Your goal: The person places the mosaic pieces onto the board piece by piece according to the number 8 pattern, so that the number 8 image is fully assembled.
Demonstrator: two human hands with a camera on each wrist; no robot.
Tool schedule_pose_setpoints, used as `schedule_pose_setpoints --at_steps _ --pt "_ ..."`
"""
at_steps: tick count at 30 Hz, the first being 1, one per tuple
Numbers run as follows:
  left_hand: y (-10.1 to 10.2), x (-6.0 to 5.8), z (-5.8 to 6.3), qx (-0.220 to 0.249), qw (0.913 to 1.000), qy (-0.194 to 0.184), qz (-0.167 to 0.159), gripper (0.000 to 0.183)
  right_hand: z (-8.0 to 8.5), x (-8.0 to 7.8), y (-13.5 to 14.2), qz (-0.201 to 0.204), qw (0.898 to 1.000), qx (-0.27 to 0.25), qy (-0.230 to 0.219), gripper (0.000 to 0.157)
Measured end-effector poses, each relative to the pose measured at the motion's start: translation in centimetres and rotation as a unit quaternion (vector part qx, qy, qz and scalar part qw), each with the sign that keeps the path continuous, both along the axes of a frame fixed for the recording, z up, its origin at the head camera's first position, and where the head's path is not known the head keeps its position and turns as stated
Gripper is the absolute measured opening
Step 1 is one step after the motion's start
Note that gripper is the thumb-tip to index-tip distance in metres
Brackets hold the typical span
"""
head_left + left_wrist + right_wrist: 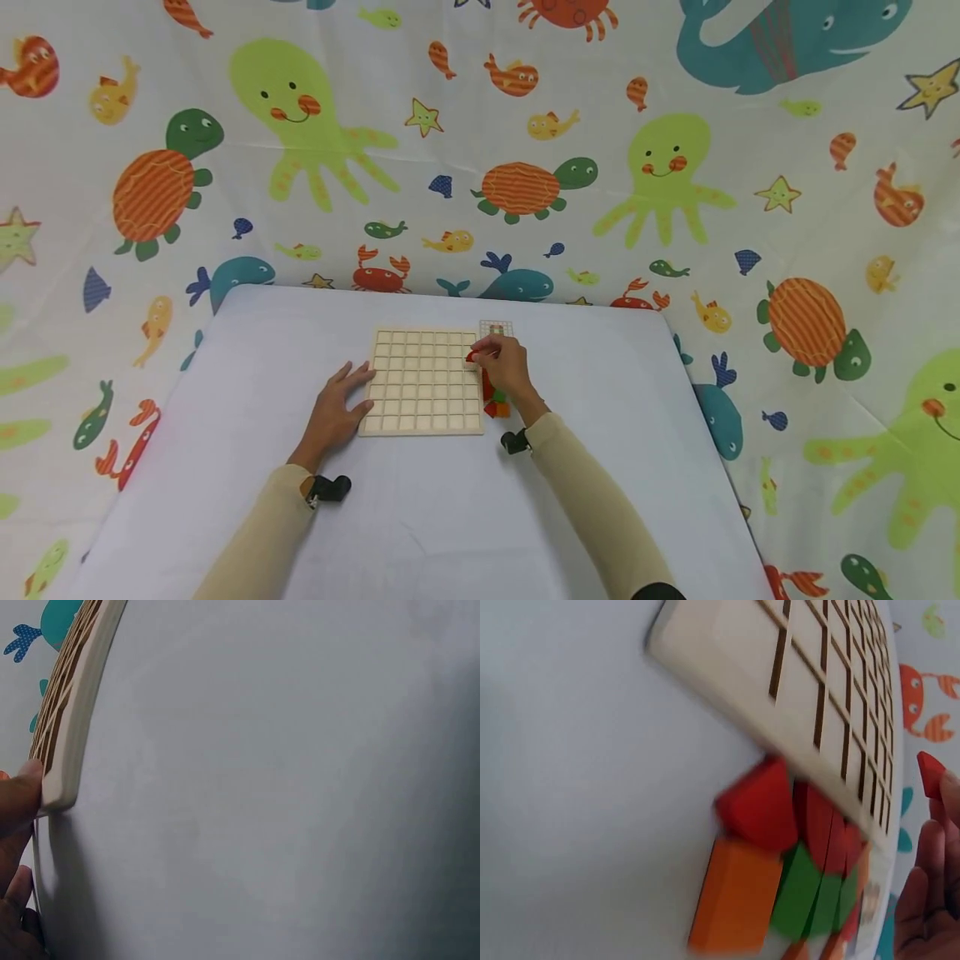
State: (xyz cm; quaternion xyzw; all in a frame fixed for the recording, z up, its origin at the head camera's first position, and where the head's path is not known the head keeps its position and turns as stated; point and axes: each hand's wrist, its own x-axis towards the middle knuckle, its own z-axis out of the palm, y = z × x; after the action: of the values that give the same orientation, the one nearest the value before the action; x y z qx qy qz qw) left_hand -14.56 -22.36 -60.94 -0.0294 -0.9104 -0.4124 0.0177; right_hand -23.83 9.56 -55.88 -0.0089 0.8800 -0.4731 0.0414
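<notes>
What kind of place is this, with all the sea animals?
It looks like a play table set up indoors, maybe in a home or classroom; I can't tell which. A sea-animal cloth rises behind the white table, where a wooden board lies beside colorful blocks.

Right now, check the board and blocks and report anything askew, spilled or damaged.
Only a minor thing: beside the grid board, the end red block sits turned at an angle to the orange block next to it, so it looks askew. Nothing looks spilled or damaged, though blur hides fine detail.
</notes>
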Motion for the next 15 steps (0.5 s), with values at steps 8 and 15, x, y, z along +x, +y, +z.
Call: schedule_pose_setpoints --at_steps 8,15 --pt "0.1 0.0 0.0 -0.007 0.9999 -0.008 -0.001 0.056 -0.9 -1.0 -4.1 0.035 0.999 -0.02 0.016 0.005" --pt "0.0 0.2 -0.1 -0.002 1.0 0.001 0.002 0.057 -1.2 -2.1 -7.6 0.039 0.999 -0.016 0.003 0.006"
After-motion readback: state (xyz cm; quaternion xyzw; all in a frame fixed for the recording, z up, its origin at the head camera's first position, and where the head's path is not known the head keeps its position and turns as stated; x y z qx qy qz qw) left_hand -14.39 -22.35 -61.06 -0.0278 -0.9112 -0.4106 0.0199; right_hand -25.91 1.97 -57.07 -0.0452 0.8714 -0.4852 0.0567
